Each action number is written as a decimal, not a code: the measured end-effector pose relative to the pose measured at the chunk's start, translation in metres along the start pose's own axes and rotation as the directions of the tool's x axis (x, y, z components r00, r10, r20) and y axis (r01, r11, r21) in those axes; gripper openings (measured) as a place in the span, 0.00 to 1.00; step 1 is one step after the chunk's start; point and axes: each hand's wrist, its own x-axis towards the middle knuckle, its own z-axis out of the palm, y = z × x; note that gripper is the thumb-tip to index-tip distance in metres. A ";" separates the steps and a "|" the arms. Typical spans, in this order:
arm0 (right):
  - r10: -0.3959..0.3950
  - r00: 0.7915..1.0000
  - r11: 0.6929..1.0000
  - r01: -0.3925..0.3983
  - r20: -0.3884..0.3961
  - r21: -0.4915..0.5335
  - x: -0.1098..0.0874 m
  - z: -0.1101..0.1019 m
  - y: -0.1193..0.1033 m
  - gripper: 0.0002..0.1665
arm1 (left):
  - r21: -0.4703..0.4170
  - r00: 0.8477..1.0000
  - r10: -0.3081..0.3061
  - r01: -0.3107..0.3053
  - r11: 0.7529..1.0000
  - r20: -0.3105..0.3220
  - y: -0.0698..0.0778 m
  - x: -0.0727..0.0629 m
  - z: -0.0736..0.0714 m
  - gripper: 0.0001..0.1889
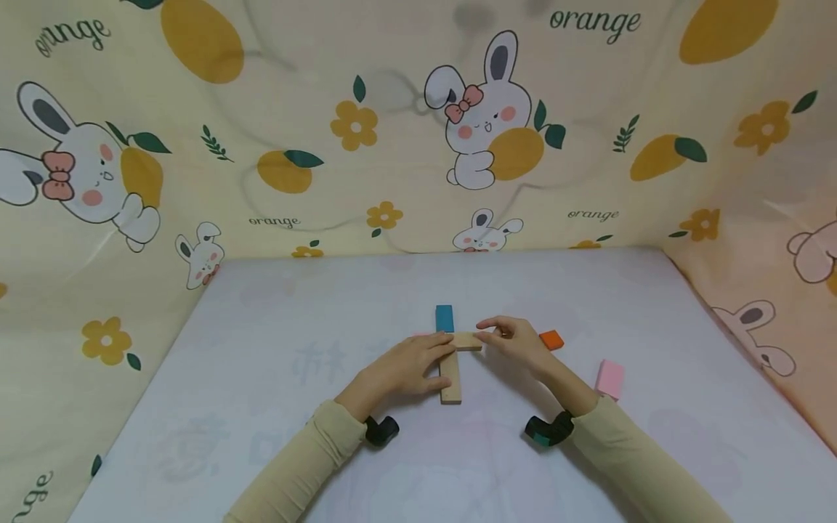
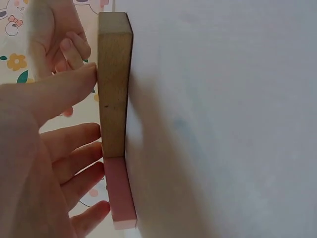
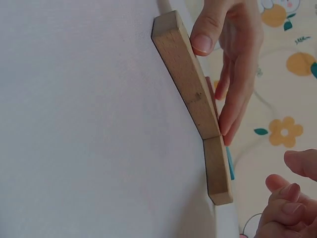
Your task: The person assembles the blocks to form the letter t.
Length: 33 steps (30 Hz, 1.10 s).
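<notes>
My left hand (image 1: 408, 363) lies over a group of blocks, its fairly straight fingers touching them. Its thumb meets the side of a long wooden block (image 1: 450, 385). Beyond that block's far end stands a blue block (image 1: 444, 318). A shorter wooden block (image 1: 467, 341) extends right from the junction. On the left side is a pink block (image 2: 120, 191), largely covered by the left hand in the head view. My right hand (image 1: 519, 341) hovers beside the short wooden block's right end, with fingers loosely bent and nothing held. In the right wrist view, a gap separates it from the block.
An orange block (image 1: 552, 339) lies just behind the right hand. Another pink block (image 1: 611, 378) sits near the right forearm. The white tabletop (image 1: 261, 305) runs back to a curtain (image 1: 392, 167) printed with rabbits and oranges.
</notes>
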 end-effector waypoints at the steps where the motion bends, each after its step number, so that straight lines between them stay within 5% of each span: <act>1: 0.001 1.000 1.000 -0.001 -0.004 0.004 -0.002 -0.001 0.000 0.22 | -0.004 1.000 -0.001 0.001 1.000 0.004 0.000 0.000 0.000 0.34; 33: 0.065 0.979 0.997 -0.070 -0.191 -0.020 -0.039 -0.030 0.010 0.22 | -0.023 0.999 0.046 -0.046 0.999 0.026 -0.004 0.000 -0.003 0.32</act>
